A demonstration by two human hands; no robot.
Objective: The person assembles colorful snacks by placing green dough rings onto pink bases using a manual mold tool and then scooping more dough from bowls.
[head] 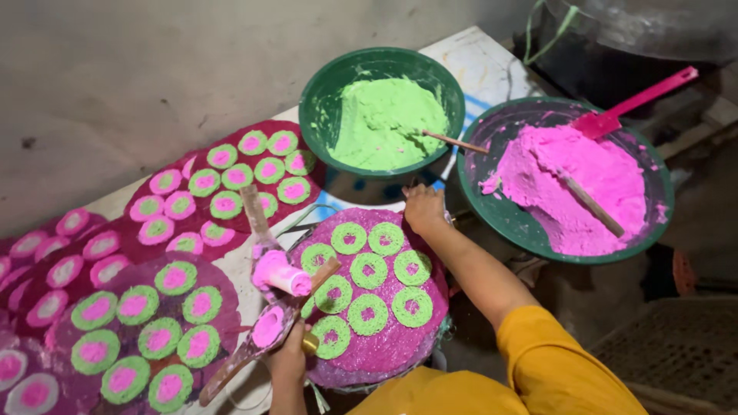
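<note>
Hands: left [288, 355] fingers hidden behind paste-smeared scoop [265, 329].

So the whole setup sits on a long pale worn tabletop [477, 65], with round magenta glittery sheets [384, 353] dotted with green and pink rings spread along it, plus a green plastic bowl of green paste [319, 92] at the far end.

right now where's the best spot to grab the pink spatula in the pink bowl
Take the pink spatula by its long handle, coming from the upper right. The handle juts out clean past the rim of the pink bowl, while the blade sits buried in pink paste.
</note>
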